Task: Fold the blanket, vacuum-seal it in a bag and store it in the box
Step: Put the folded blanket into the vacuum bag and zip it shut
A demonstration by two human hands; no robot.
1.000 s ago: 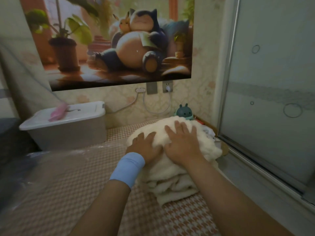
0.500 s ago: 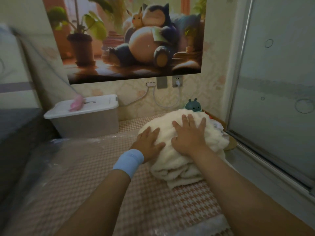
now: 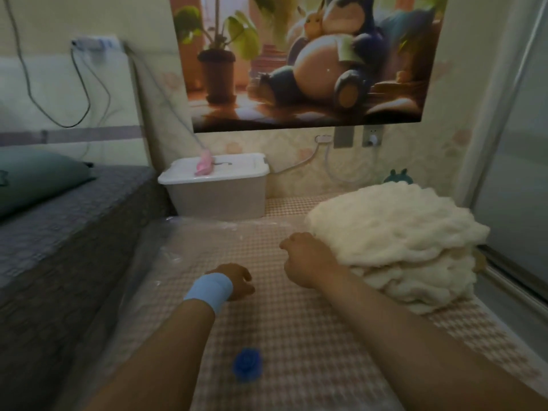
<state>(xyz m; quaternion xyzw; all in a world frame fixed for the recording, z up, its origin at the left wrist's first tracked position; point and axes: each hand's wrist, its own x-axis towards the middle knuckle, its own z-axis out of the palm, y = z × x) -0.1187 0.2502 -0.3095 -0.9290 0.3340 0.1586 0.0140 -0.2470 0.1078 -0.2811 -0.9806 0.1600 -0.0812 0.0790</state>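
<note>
1. The folded cream blanket (image 3: pixel 397 241) lay in a fluffy stack on the checked mat (image 3: pixel 296 336), at the right, near the sliding glass door (image 3: pixel 510 173).
2. The right hand (image 3: pixel 308 259) was curled loosely with nothing in it, its knuckles just beside the blanket's left edge; contact could not be told.
3. The left hand (image 3: pixel 237 280), with a blue wristband (image 3: pixel 209 290), hung curled over the clear vacuum bag (image 3: pixel 184 247); whether it gripped the plastic could not be told.
4. The bag's blue valve (image 3: pixel 247 364) sat near the forearms.
5. The lidded white storage box (image 3: pixel 216 188) stood against the wall, well apart from the blanket.
</note>
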